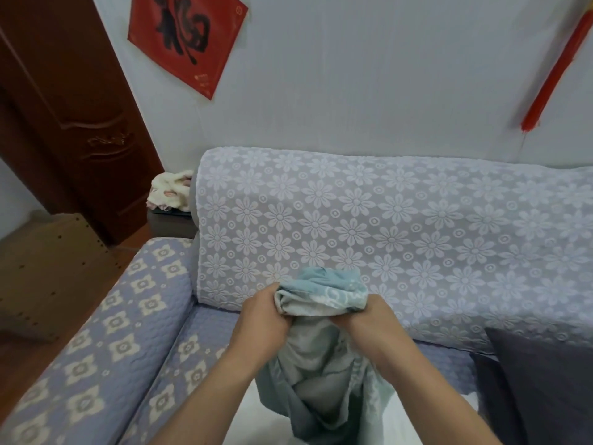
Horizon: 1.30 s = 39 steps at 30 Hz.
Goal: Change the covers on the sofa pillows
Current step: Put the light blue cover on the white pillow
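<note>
A pale teal pillow cover (321,358) with a white pattern is bunched up in front of the sofa's backrest. My left hand (264,319) grips its gathered top edge from the left, and my right hand (362,316) grips it from the right. The rest of the cover hangs down between my forearms. Below it lies something white (256,422), partly hidden, perhaps a bare pillow. A dark grey pillow (545,380) leans at the right end of the seat.
The sofa (385,226) has a floral lace throw on the backrest and a lilac quilted armrest (106,348) on the left. A side table with a cream cloth (171,191) stands behind the armrest. A brown door (64,107) and a wooden board (48,268) are further left.
</note>
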{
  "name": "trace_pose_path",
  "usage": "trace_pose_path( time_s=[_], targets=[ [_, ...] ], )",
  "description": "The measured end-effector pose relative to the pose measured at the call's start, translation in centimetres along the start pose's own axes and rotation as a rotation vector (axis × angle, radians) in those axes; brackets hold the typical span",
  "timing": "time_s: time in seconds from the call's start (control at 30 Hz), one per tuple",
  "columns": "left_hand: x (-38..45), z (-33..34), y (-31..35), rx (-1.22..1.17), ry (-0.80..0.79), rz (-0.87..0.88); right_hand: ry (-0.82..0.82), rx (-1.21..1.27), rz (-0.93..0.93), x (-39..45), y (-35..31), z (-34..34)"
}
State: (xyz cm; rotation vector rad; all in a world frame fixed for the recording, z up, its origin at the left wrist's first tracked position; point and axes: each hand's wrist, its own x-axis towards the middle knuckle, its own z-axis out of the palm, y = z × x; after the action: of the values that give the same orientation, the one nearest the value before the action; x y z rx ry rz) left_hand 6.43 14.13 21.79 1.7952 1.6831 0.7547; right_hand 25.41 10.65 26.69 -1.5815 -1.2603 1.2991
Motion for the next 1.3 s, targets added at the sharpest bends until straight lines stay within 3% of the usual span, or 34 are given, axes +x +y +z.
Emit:
trace_pose_path(
  time_s=[0.1, 0.17, 0.27, 0.33, 0.4, 0.43, 0.53, 0.6, 0.7, 0.8, 0.9, 0.97, 1.07, 1.2, 1.3],
  targets=[
    [-0.6, 0.2, 0.4, 0.104, 0.078, 0.041, -0.045, 0.081, -0.016, -0.4, 0.4, 0.8],
    [-0.8, 0.2, 0.7, 0.019, 0.068, 0.001, -0.033, 0.095, -0.012, -0.3, 1.0, 1.7],
    [-1.6, -0.6, 1.7, -0.67, 0.046, -0.281, 0.003, 0.076, -0.005, 0.0, 2.6, 2.8],
    [-2.3, -0.5, 1.5, -1.046, -0.116, -0.544, 0.063, -0.02, -0.019, 0.7, 4.7, 3.5],
    [-3.6, -0.2, 0.8, -1.176, -0.364, -0.663, 0.137, -0.042, 0.014, 0.9, 6.3, 3.7],
    [-4.2, -0.3, 0.2, -1.232, -0.476, -0.669, 0.162, -0.043, 0.028, 0.8, 6.9, 3.6],
    [-5.3, -0.5, -1.2, -1.42, -0.606, -0.611, 0.123, 0.014, 0.088, 1.2, 7.3, 3.2],
    [-5.7, -1.0, -2.1, -1.495, -0.64, -0.567, -0.062, 0.206, 0.133, 1.7, 6.9, 3.5],
    [-5.5, -2.7, -3.4, -1.573, -0.526, -0.52, -0.374, 0.398, 0.229, 3.3, 6.2, 6.0],
    [-5.1, -3.9, -4.5, -1.682, -0.311, -0.578, -0.465, 0.355, 0.36, 5.4, 6.1, 8.9],
    [-5.6, -4.8, -6.6, -1.755, -0.25, -0.636, -0.452, 0.352, 0.408, 7.3, 5.7, 11.9],
    [-6.1, -5.6, -8.4, -1.757, -0.357, -0.731, -0.46, 0.395, 0.403, 8.6, 4.9, 14.4],
    [-6.5, -6.6, -10.9, -1.705, -0.384, -0.86, -0.501, 0.393, 0.396, 9.1, 4.4, 18.2],
    [-2.4, -10.0, -13.4, -1.676, -0.33, -0.799, -0.444, 0.333, 0.43, 11.6, 4.1, 22.8],
    [0.7, -11.7, -14.8, -1.685, -0.175, -0.749, -0.354, 0.281, 0.439, 13.4, 3.8, 23.7]
  ],
)
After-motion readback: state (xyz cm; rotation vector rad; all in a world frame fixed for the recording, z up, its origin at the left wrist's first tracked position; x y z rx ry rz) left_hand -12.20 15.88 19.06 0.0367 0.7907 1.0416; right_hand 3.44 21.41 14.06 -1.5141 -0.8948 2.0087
